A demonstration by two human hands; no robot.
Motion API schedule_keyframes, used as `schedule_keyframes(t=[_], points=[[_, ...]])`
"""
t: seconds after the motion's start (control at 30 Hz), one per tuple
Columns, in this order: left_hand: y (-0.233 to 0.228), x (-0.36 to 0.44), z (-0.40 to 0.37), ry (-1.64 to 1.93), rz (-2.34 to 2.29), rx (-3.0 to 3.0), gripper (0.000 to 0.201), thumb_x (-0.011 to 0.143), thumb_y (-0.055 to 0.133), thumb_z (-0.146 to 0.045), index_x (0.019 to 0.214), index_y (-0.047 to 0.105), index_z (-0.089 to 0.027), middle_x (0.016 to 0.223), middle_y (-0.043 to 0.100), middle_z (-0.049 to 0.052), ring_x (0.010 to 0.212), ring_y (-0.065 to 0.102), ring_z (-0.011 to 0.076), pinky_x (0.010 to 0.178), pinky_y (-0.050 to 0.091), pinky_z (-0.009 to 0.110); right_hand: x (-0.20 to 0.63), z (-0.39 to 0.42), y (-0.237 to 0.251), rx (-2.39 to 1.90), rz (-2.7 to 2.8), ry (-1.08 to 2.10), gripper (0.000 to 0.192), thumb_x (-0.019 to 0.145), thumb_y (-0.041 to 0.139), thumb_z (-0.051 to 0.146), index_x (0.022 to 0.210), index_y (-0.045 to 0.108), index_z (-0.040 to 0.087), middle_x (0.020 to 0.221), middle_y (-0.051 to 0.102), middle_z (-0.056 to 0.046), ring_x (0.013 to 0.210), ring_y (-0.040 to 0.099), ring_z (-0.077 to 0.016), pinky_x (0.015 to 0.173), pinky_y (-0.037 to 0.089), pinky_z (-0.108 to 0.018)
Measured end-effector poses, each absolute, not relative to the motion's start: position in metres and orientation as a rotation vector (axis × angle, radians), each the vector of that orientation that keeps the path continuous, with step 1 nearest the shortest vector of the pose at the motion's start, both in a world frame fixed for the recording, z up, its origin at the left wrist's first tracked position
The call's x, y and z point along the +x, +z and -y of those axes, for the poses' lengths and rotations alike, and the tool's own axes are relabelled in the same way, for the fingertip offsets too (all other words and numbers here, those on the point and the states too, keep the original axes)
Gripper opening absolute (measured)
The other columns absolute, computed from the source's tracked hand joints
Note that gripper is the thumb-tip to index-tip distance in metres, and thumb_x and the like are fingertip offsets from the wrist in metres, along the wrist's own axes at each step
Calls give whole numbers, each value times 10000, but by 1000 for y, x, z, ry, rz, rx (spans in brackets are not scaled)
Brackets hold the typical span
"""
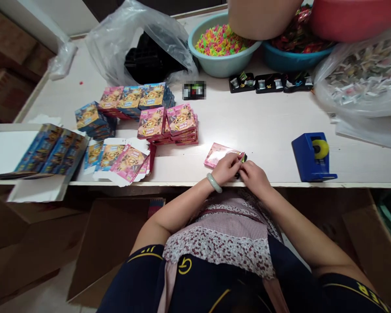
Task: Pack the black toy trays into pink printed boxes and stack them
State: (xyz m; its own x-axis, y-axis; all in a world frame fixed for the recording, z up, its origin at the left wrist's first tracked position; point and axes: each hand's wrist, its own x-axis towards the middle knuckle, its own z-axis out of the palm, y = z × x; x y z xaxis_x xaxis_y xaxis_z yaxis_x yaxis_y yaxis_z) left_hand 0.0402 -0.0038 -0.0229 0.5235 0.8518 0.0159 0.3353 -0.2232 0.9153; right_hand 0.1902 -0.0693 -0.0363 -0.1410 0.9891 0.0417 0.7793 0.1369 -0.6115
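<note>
A flat pink box (216,153) lies near the table's front edge. My left hand (226,168), with a pale bangle at the wrist, is closed over the near right end of it. Close against it, my right hand (254,176) has its fingers bent together at that same end. Between the hands, a bit of a black tray (237,175) and something green (243,158) show; fingers hide most of both. Whether the tray is partly inside the box I cannot tell.
Pink boxes (151,123) and blue boxes (154,94) stand in stacks at left, near flat cartons (130,161) and an opened white carton (11,148). A blue tape dispenser (308,158) stands right. Behind are filled black trays (269,83), a basin (223,65) and plastic bags (361,74).
</note>
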Motion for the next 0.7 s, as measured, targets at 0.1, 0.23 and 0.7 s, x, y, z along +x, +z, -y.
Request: schedule_keyframes(t=[0.1, 0.23, 0.7], points=[[1, 35, -3, 664, -934, 1732, 104, 842, 561, -222, 777, 588, -146, 794, 633, 31, 777, 575, 147, 719, 457, 276, 205, 67, -21, -1574, 1872, 610, 222, 923, 490, 290, 1086, 620, 213, 1125, 586, -112, 1092, 554, -244, 899, 486, -382], [33, 16, -19, 698, -834, 1524, 210, 847, 603, -345, 809, 603, -139, 845, 643, 35, 793, 586, 144, 756, 475, 281, 221, 59, 7, -1397, 2001, 536, 397, 900, 539, 323, 1294, 492, 289, 1346, 453, -100, 1286, 421, -275, 1018, 424, -450], [-27, -10, 24, 1144, -1015, 1605, 438, 864, 603, -469, 1208, 493, -221, 1083, 597, 75, 978, 601, 167, 856, 521, 308, 207, 68, -12, -1371, 1541, 708, 325, 937, 491, 358, 1245, 517, 256, 1107, 596, -75, 949, 624, -186, 751, 565, -318]])
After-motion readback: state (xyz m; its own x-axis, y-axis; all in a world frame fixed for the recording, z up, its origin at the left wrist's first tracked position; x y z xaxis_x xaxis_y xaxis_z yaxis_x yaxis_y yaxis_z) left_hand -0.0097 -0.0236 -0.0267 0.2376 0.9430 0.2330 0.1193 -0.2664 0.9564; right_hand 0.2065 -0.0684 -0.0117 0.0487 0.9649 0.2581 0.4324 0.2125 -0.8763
